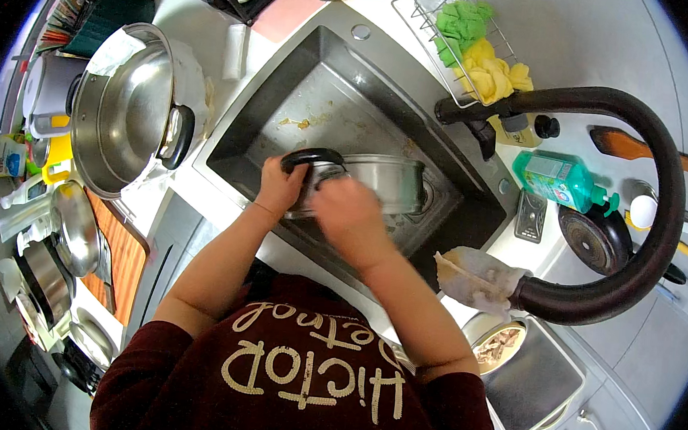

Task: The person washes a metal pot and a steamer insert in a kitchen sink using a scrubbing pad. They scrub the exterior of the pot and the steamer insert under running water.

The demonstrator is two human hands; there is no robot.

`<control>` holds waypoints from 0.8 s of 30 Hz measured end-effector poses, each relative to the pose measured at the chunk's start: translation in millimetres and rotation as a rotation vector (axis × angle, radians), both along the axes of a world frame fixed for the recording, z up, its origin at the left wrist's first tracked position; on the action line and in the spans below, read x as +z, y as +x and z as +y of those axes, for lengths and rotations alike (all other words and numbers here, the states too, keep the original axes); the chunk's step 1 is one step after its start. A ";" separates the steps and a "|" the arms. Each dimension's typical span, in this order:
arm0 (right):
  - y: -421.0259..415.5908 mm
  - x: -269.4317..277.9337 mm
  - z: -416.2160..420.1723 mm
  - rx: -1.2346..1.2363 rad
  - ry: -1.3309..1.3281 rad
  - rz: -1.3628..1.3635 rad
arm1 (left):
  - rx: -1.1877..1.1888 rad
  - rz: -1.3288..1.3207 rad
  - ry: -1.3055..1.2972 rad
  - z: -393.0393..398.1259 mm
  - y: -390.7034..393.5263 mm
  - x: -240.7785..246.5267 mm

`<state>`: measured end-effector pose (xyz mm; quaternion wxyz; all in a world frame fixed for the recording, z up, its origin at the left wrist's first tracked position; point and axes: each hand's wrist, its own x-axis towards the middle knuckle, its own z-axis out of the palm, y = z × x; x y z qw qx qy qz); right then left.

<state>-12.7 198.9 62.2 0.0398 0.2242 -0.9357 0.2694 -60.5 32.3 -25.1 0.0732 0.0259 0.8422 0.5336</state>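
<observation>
A stainless steel pot [386, 179] lies tipped on its side inside the dark kitchen sink [353, 94]. My left hand [283, 183] grips the pot by its black handle [312, 159]. My right hand [353, 216], blurred, is at the near end of the pot beside that handle; its fingertips are hidden, and whether it holds something cannot be told. Yellowish food bits [295, 123] lie on the sink floor beyond the pot. The sink drain [429, 198] shows beside the pot's far end.
A large steel pot [127, 119] stands left of the sink. The black faucet [672, 198], its end wrapped in cloth [475, 280], arches at the right. Behind the sink are a wire basket [422, 24] with green and yellow cloths and a green soap bottle [556, 180]. A bowl [500, 348] sits lower right.
</observation>
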 end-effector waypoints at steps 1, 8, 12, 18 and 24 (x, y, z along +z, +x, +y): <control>-2.7 2.3 18.4 -0.037 0.019 -0.012 | 0.018 -0.025 0.002 -2.7 -0.5 -3.0; 4.3 -2.5 14.2 -0.050 -0.008 -0.003 | 0.036 0.070 0.085 3.5 0.3 -7.8; 1.1 -9.3 43.5 -0.182 -0.087 0.064 | 0.106 -0.084 0.136 -9.6 -0.9 -19.1; 8.9 -14.0 45.0 -0.291 -0.080 -0.037 | 0.165 -0.018 0.169 -12.1 2.4 -32.6; 7.6 -17.2 49.5 -0.320 -0.132 -0.058 | 0.167 -0.085 0.122 -25.0 -2.5 -45.1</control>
